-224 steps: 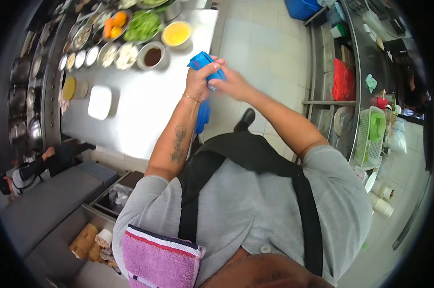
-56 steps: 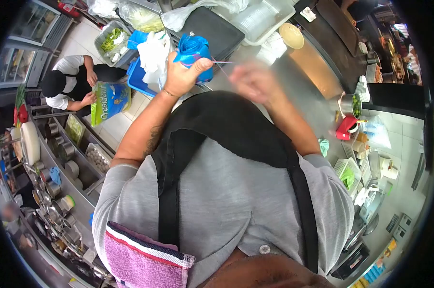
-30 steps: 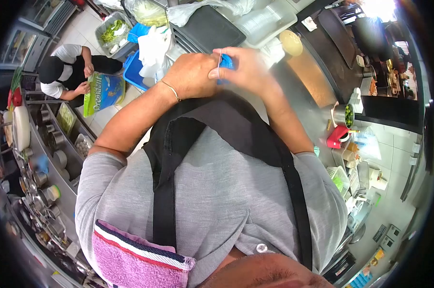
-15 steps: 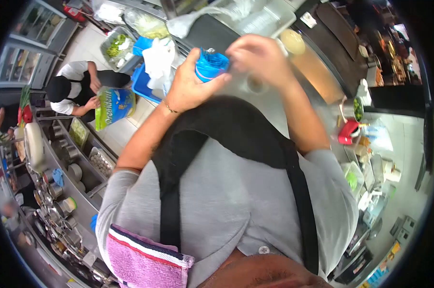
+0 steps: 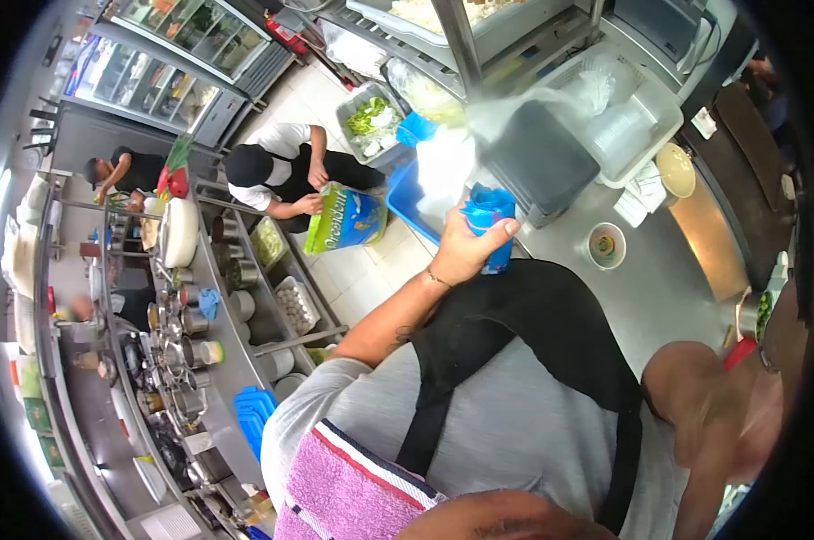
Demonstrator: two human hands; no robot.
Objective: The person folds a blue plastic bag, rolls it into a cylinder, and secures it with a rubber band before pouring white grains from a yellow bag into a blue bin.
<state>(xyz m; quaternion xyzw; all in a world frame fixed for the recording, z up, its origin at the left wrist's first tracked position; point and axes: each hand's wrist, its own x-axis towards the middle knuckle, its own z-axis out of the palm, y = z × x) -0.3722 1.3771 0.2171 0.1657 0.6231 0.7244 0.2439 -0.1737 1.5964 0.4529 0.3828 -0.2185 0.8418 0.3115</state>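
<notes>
My left hand is wrapped around a small blue plastic packet with a crumpled, upright top. The thumb lies across its front, and the packet is just above my black apron near the steel counter. At the right edge my right arm is bent close to the camera and blurred. I cannot make out its fingers or whether they hold anything. A cup with small rubber-band-like rings inside stands on the counter to the right of the packet.
A dark lidded box and a white crate with clear plastic containers sit at the counter's back. Beyond the left side, a co-worker holds a green and blue bag. A blue bin is on the floor.
My right hand has left the packet and swung out to the right edge, near the camera. The left hand still grips the packet. The view has turned, bringing the cup into sight.
</notes>
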